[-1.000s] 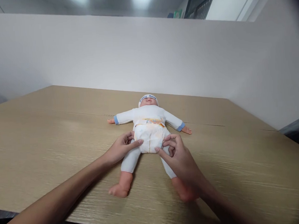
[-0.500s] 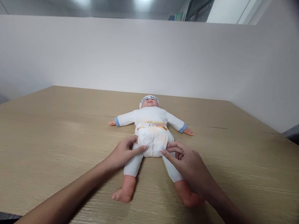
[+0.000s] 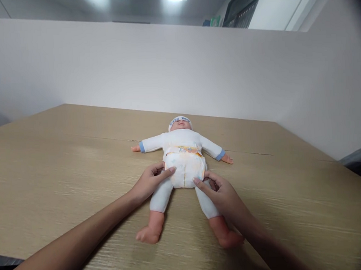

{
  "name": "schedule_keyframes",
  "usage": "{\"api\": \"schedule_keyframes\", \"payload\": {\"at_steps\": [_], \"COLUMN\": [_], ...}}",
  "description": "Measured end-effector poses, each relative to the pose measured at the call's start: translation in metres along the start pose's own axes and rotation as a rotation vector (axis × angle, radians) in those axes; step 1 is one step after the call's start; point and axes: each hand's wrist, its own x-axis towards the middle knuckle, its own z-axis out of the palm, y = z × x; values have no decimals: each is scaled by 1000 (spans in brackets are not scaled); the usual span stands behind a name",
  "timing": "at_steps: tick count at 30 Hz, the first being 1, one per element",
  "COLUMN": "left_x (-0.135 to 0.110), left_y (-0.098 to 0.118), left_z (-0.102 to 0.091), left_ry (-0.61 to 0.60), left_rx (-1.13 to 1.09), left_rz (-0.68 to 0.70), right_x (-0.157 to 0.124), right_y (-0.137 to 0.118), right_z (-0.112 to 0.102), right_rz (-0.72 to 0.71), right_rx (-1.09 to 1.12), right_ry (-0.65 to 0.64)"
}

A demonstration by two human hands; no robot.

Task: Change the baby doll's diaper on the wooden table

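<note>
A baby doll (image 3: 181, 138) in a white suit with blue cuffs and a lettered cap lies on its back, feet toward me. Around its hips is a white diaper (image 3: 185, 169) with a printed orange band at the waist. My left hand (image 3: 151, 181) grips the diaper's left edge by the hip, thumb on the front and fingers behind the side. On the other side, my right hand (image 3: 219, 187) pinches the diaper's right leg edge between thumb and fingers. Both of the doll's bare feet stick out below.
The doll rests on a wood-grain table (image 3: 78, 169) with a thin seam across it. A pale partition wall (image 3: 133, 64) rises behind the table and at the right side.
My left thumb has shifted slightly up along the diaper's edge. My right hand has moved a little, and the diaper's front looks smoother and more spread at the right.
</note>
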Motion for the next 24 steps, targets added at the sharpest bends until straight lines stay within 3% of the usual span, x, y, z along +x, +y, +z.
{"api": "schedule_keyframes", "payload": {"at_steps": [6, 10, 15, 19, 22, 24], "left_x": [1, 1, -5, -23, -34, -31], "left_y": [-4, -3, -3, -4, -5, -5], "left_z": [-2, 0, 1, -8, -22, -35], "left_ry": [20, 83, 93, 104, 132, 216], "left_rx": [12, 103, 106, 134, 290, 503], "left_rz": [23, 94, 100, 141, 196, 285], "right_x": [-6, 1, 4, -19, -33, -28], "right_y": [-1, 6, 18, 16, 17, 24], "right_z": [-1, 1, 0, -15, -30, -39], "right_rz": [-119, -156, -145, -136, -148, -181], "right_rx": [-130, -95, -37, -66, -117, -192], "right_ry": [147, 193, 140, 62, 54, 131]}}
